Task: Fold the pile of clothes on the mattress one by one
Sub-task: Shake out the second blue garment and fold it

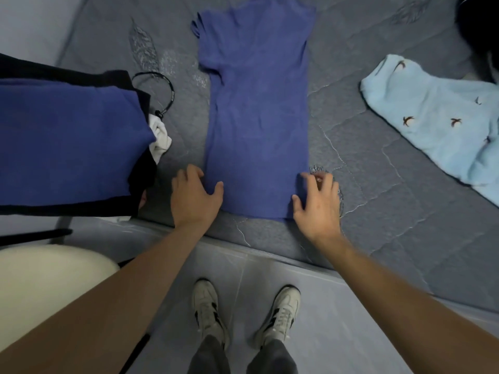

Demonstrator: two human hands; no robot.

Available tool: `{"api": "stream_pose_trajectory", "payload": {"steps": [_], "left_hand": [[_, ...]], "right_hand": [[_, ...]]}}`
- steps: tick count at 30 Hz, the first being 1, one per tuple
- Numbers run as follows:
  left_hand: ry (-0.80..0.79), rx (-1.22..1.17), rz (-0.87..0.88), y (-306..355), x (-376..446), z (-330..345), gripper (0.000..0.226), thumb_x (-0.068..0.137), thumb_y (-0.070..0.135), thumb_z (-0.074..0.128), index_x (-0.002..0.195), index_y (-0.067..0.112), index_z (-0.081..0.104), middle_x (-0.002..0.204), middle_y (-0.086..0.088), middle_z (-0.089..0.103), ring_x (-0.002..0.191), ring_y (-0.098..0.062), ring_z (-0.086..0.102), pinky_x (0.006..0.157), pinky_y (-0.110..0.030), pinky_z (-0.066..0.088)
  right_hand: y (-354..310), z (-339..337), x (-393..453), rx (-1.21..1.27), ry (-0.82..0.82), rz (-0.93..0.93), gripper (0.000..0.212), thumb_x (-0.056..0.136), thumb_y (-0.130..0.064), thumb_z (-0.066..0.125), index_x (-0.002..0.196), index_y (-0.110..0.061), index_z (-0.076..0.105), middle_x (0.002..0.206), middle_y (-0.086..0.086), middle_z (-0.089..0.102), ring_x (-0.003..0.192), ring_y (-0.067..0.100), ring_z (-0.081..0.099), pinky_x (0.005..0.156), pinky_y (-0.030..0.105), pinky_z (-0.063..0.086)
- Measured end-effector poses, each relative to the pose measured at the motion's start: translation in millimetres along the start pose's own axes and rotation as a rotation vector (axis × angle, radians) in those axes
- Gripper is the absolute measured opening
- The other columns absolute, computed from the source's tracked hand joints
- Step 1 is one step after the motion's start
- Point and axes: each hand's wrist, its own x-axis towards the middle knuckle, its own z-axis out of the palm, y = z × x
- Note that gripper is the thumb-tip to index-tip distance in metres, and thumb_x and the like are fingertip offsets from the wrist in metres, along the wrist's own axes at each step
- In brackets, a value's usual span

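A black cord loop lies on the mattress beside the stacked clothes; it carries small pale lettering, too blurred to read. No other writing shows. The blue shirt lies flat on the grey quilted mattress, folded into a long narrow strip whose long axis runs away from the person, hem at the near edge of the mattress and the neck end at the far side, with a sleeve edge sticking out on the far left. The left hand rests at the hem's left corner, fingers bent down at the shirt's side edge and thumb lying on the cloth; whether it pinches the fabric is hard to tell from here. The right hand lies at the hem's right corner with fingers spread and lightly bent, thumb on the cloth. To the left sits a stack of folded clothes, dark blue on top over black, with a white piece poking out at its right side. To the right, well apart, a pale blue garment printed with small dark birds lies crumpled. Below, two pale sneakers stand on the tiled floor.
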Motion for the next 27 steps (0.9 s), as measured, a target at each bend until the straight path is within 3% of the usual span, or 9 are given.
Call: {"api": "stream_pose_trajectory", "payload": {"steps": [4, 8, 11, 20, 24, 27], "left_hand": [[-0.038, -0.024, 0.063, 26.6, 17.9, -5.8, 0.053, 0.093, 0.039, 0.070, 0.134, 0.011, 0.050, 0.134, -0.012, 0.050, 0.123, -0.031, 0.048, 0.098, -0.047, 0.046], [-0.025, -0.201, -0.033, 52.4, 57.7, -5.6, 0.054, 0.099, 0.041, 0.064, 0.141, 0.012, 0.047, 0.136, -0.006, 0.048, 0.127, -0.024, 0.047, 0.104, -0.043, 0.045], [0.013, -0.344, -0.139, 72.3, 111.5, -2.0, 0.062, 0.100, 0.043, 0.063, 0.146, 0.007, 0.042, 0.143, -0.010, 0.047, 0.132, -0.026, 0.047, 0.110, -0.044, 0.043], [0.129, -0.458, -0.329, 126.1, 306.3, 1.4, 0.056, 0.097, 0.045, 0.065, 0.129, 0.000, 0.057, 0.133, -0.018, 0.060, 0.124, -0.036, 0.058, 0.101, -0.044, 0.048], [0.095, -0.444, -0.380, 139.2, 350.0, 4.9, 0.054, 0.094, 0.043, 0.070, 0.127, 0.001, 0.060, 0.133, -0.019, 0.060, 0.121, -0.035, 0.060, 0.094, -0.036, 0.046], [0.062, -0.508, -0.397, 137.2, 366.5, 10.6, 0.047, 0.091, 0.037, 0.075, 0.120, 0.002, 0.065, 0.124, -0.018, 0.066, 0.111, -0.035, 0.066, 0.092, -0.040, 0.054]], "right_hand": [[-26.3, -7.9, 26.6, -0.043, -0.065, -0.055, 0.070, 0.095, -0.035, 0.062, 0.158, -0.020, 0.035, 0.164, 0.010, 0.026, 0.143, 0.034, 0.033, 0.113, 0.050, 0.036], [-52.7, -13.9, 71.0, -0.008, -0.137, -0.154, 0.074, 0.100, -0.031, 0.055, 0.165, -0.017, 0.022, 0.174, 0.006, 0.011, 0.158, 0.028, 0.015, 0.127, 0.043, 0.020], [-77.1, -13.0, 118.0, 0.024, -0.141, -0.234, 0.072, 0.104, -0.029, 0.051, 0.166, -0.015, 0.017, 0.175, 0.004, 0.006, 0.161, 0.022, 0.004, 0.129, 0.041, 0.014], [-174.9, -1.1, 294.9, 0.191, -0.126, -0.324, 0.063, 0.111, -0.026, 0.039, 0.166, -0.010, 0.014, 0.175, 0.004, 0.007, 0.161, 0.016, 0.000, 0.131, 0.033, 0.006], [-208.9, 5.8, 349.7, 0.446, -0.197, -0.191, 0.063, 0.113, -0.035, 0.037, 0.167, -0.017, 0.010, 0.175, -0.005, 0.006, 0.160, 0.007, -0.001, 0.127, 0.022, 0.001], [-214.2, 14.4, 373.0, 0.583, -0.265, -0.067, 0.065, 0.112, -0.042, 0.036, 0.167, -0.023, 0.008, 0.174, -0.011, 0.006, 0.158, 0.001, -0.001, 0.126, 0.022, 0.001]]}}
